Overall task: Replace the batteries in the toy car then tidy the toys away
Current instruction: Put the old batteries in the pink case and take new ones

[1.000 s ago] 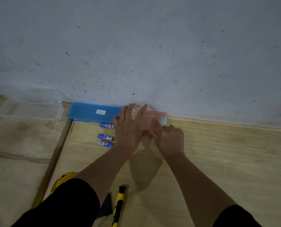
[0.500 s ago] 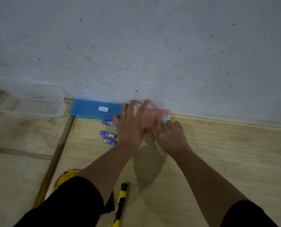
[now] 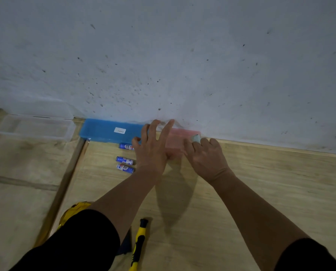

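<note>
A pink see-through box (image 3: 176, 140) lies against the wall. My left hand (image 3: 153, 148) lies over its left end, fingers spread across the top and thumb on the near side. My right hand (image 3: 206, 156) is curled at the box's right end, its fingertips on a small pale green piece (image 3: 196, 138); I cannot tell whether that piece belongs to the box. Three blue batteries (image 3: 125, 160) lie loose on the wood just left of my left hand. A yellow toy car (image 3: 73, 210) shows partly behind my left sleeve.
A blue box (image 3: 108, 131) with a white label sits left of the pink one, and a clear box (image 3: 34, 127) lies farther left. A yellow and black screwdriver (image 3: 138, 245) and a dark flat piece (image 3: 125, 246) lie near my left elbow. A wooden ledge (image 3: 65, 184) runs down the left.
Both hands stay on the pink box. My right hand has shifted a little to the right along the box's end; the left hand has hardly moved.
</note>
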A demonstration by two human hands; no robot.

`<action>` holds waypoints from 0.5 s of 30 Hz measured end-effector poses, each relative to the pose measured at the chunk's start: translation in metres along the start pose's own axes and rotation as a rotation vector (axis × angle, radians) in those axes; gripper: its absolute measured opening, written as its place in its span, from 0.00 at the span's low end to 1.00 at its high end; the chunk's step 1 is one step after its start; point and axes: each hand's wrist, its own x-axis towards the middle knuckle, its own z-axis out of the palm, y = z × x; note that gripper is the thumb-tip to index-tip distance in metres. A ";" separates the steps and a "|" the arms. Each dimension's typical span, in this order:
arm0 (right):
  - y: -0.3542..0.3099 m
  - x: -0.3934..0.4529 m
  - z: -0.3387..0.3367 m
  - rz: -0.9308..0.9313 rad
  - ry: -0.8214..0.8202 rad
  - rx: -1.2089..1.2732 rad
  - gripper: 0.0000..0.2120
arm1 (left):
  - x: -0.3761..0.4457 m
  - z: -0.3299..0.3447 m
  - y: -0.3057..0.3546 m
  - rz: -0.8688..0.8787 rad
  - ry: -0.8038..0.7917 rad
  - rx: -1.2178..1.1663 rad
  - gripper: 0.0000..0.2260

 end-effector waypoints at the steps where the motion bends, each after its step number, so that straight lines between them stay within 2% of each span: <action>1: 0.000 0.000 0.000 0.030 0.007 0.012 0.15 | -0.001 0.000 0.000 0.024 0.035 0.021 0.47; 4: 0.000 0.002 -0.002 0.145 0.059 0.027 0.16 | -0.006 0.006 -0.006 0.119 0.247 0.053 0.48; 7: 0.006 0.015 -0.002 0.260 0.100 0.010 0.18 | -0.011 0.013 -0.012 0.191 0.392 0.000 0.43; 9: 0.010 0.026 -0.002 0.326 0.088 -0.001 0.19 | -0.011 0.012 -0.013 0.218 0.387 -0.005 0.45; 12: 0.009 0.034 0.000 0.402 0.127 0.057 0.16 | -0.003 0.004 -0.016 0.220 0.289 -0.007 0.51; 15: 0.004 0.023 0.007 0.322 0.206 0.111 0.13 | 0.008 -0.007 -0.019 0.179 0.187 0.022 0.56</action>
